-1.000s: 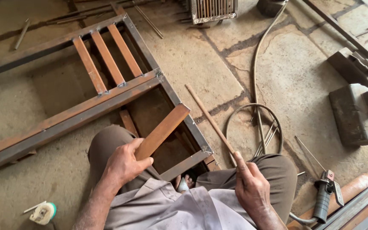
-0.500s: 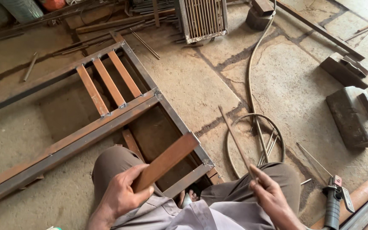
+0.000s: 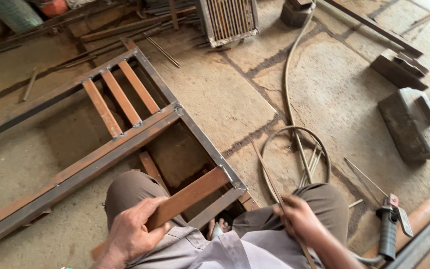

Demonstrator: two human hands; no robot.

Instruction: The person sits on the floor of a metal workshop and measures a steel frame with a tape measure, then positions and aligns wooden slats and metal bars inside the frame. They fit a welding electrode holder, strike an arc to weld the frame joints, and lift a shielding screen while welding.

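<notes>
Far left: a long steel frame (image 3: pixel 75 172) lies flat on the stone floor (image 3: pixel 215 94). 3 rust-coloured slats (image 3: pixel 121 98) sit side by side in its upper bay, each seated against the cross rail, apparently fixed at the lower ends. The lower bay shows only 1 short slat (image 3: pixel 150 169) partly hidden by the person's knee; the rest of that bay is open.

Centre: the left hand (image 3: pixel 133 231) is closed around a flat rust-coloured bar (image 3: pixel 190 196), fingers wrapped over its near end. The bar's far end rests at the frame's corner.

Right of centre: the right hand (image 3: pixel 299 219) is closed on a thin welding rod (image 3: pixel 269 174), pointing up and left. A looped cable (image 3: pixel 294 149) and spare rods (image 3: pixel 310 167) lie beyond.

Far right: an electrode holder (image 3: pixel 389 226) lies on the floor, untouched. 2 steel blocks (image 3: pixel 411 122) stand well apart.

Judgement: upper bay filled; lower bay largely unfilled.
</notes>
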